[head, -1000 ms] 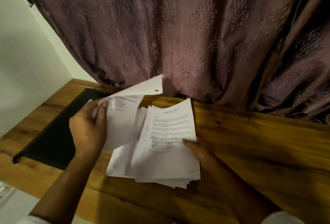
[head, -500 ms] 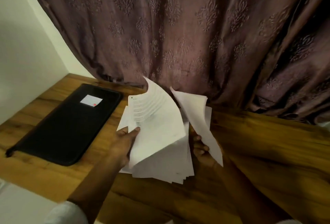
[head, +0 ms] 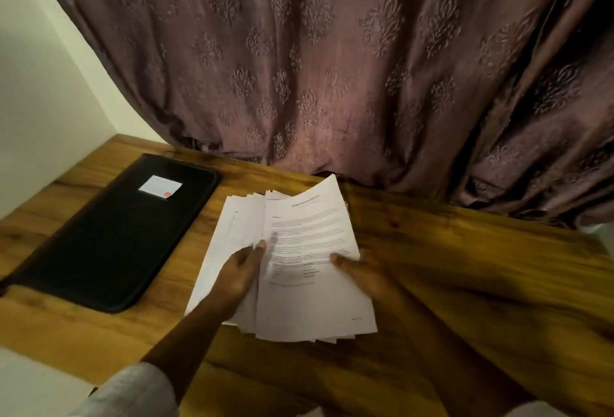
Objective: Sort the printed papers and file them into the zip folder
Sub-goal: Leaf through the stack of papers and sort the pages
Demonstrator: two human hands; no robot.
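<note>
Left hand point(head: 240, 270) grips the left side of the printed papers point(head: 312, 303), thumb on top. Right hand point(head: 360, 268) holds the right edge, thumb on the top sheet. The stack is fanned, low over the desk point(head: 481, 283); I cannot tell if it touches. The black zip folder point(head: 113, 233) lies flat just to its left.
</note>
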